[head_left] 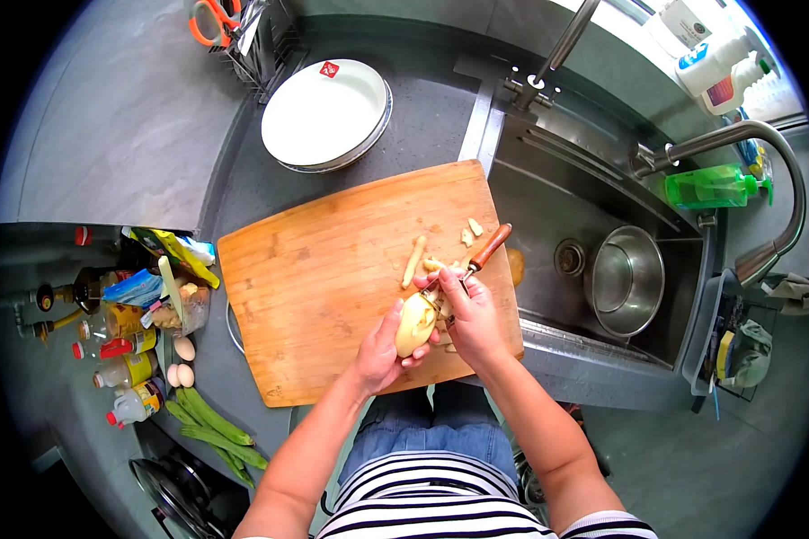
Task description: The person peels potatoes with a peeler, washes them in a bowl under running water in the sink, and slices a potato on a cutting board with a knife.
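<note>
Fingers [414, 361] of the left hand [379, 357] curl part-closed around one pale potato [415, 325], held over the near right part of the board. Those of the right hand [478, 325] are drawn together at the metal end of one peeler [492, 248], its wooden handle pointing away; the exact grip is partly hidden. Good practice, as judged here: cradle the potato from below, keep the left fingertips out of the blade's path, use short, light strokes, and turn the potato between them, over the board so that scraps land there. Counts, near to far: one wooden board [324, 278] bearing several peel scraps [413, 261], too overlapped to number; to its left, a heap of long green vegetables [214, 420], at least four, and three eggs [184, 349] just beyond them; to its right, one sink [548, 193] with one metal pot [613, 280] inside; beyond the board, a stack of at least two dishes [322, 115]; farther still, one pair of orange-handled scissors [208, 34] at the rack.
</note>
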### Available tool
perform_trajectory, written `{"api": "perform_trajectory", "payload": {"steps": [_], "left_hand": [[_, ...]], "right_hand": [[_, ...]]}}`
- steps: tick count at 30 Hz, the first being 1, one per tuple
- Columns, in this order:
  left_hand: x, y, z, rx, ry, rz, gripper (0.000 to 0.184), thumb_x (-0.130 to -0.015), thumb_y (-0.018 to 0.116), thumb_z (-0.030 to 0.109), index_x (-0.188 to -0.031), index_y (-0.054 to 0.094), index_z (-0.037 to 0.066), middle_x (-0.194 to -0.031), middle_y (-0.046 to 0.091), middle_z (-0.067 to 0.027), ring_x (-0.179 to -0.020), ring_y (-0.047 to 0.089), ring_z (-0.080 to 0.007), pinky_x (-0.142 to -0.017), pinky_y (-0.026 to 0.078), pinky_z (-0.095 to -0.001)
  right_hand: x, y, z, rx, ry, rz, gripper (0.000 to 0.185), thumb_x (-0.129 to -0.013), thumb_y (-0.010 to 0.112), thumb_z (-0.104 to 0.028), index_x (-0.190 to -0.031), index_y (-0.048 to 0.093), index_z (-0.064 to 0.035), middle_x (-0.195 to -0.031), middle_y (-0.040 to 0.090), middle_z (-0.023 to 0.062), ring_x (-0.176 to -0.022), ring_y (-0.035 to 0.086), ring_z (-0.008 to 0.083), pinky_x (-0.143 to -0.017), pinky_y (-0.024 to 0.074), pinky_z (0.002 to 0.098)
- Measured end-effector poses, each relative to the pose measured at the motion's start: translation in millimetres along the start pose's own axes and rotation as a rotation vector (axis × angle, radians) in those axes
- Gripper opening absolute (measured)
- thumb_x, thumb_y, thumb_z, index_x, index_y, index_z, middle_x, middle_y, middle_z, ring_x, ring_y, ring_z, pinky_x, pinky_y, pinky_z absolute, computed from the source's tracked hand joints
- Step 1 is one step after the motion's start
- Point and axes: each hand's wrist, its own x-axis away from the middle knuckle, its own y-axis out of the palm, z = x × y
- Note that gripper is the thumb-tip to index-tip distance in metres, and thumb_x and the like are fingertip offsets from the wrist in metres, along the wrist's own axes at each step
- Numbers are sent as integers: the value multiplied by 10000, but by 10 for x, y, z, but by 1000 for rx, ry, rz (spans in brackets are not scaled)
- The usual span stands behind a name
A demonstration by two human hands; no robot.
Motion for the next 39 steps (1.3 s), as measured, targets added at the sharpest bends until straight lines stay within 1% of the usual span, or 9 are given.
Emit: {"api": "perform_trajectory", "payload": {"steps": [6, 14, 15, 18, 22, 30, 31, 37, 39], "left_hand": [[18, 47, -23, 27, -9, 23, 501, -1012, 285, 499, -1202, 476, 76, -909, 594, -107, -632, 470, -104, -481, 349, -187], [-39, 147, 4, -77, 23, 199, 467, -1019, 283, 478, -1155, 500, 87, -878, 589, -102, -619, 471, -111, -458, 338, -192], [-18, 151, 22, -59, 1, 171, 469, -1018, 286, 480, -1155, 502, 87, -875, 587, -102, -614, 468, -110, -455, 337, -192], [14, 165, 74, -21, -53, 95, 484, -1013, 283, 495, -1165, 501, 90, -866, 579, -99, -597, 453, -99, -447, 332, -190], [20, 161, 102, -43, -61, 136, 519, -1008, 260, 516, -1182, 489, 83, -855, 568, -96, -573, 428, -78, -442, 329, -182], [36, 101, 86, -22, -78, 61, 579, -1000, 249, 543, -1171, 502, 51, -811, 572, -86, -537, 415, -69, -427, 320, -180], [54, 97, 106, -4, -105, 6, 595, -998, 246, 550, -1160, 508, 42, -803, 569, -80, -528, 410, -66, -425, 319, -181], [47, 143, 98, 93, -130, 26, 633, -988, 247, 572, -1128, 529, 23, -762, 551, -48, -497, 388, -47, -405, 300, -162], [28, 92, 103, 137, -156, 18, 624, -988, 252, 571, -1126, 531, 30, -762, 552, -49, -498, 397, -47, -402, 299, -161]], "right_hand": [[3, 8, -37, -33, -85, 3, 155, -978, 532, -241, -959, 563, -91, -980, 666, 89, -933, 661, 184, -697, 563, 301], [102, 111, -8, 338, -292, -233, 130, -945, 584, -143, -941, 634, -23, -1030, 667, 65, -869, 592, 84, -759, 490, 245], [159, 185, -186, 407, -99, -105, 130, -959, 559, -164, -937, 618, -50, -1008, 667, 86, -905, 623, 132, -819, 492, 277], [-107, -4, 5, -13, -152, -39, 150, -978, 532, -202, -967, 569, -57, -970, 664, 102, -915, 653, 175, -771, 543, 311], [-22, 13, -37, -93, -115, -77, 137, -984, 520, -214, -978, 560, -83, -1077, 658, 112, -1032, 631, 204, -780, 546, 313], [69, 72, -87, 171, -77, -119, 174, -982, 529, -207, -962, 601, -50, -1026, 670, 83, -905, 646, 137, -722, 516, 249], [8, 74, 1, -72, -134, -54, 166, -986, 518, -212, -979, 572, -55, -985, 675, 94, -876, 667, 168, -704, 541, 259], [76, 42, -74, -200, -29, -56, 171, -991, 498, -252, -1031, 561, -98, -1073, 657, 111, -1047, 630, 205, -774, 553, 310], [92, 19, -46, 30, -117, -119, 174, -991, 496, -247, -1043, 564, -95, -1088, 654, 110, -1054, 625, 202, -776, 548, 303]]}}
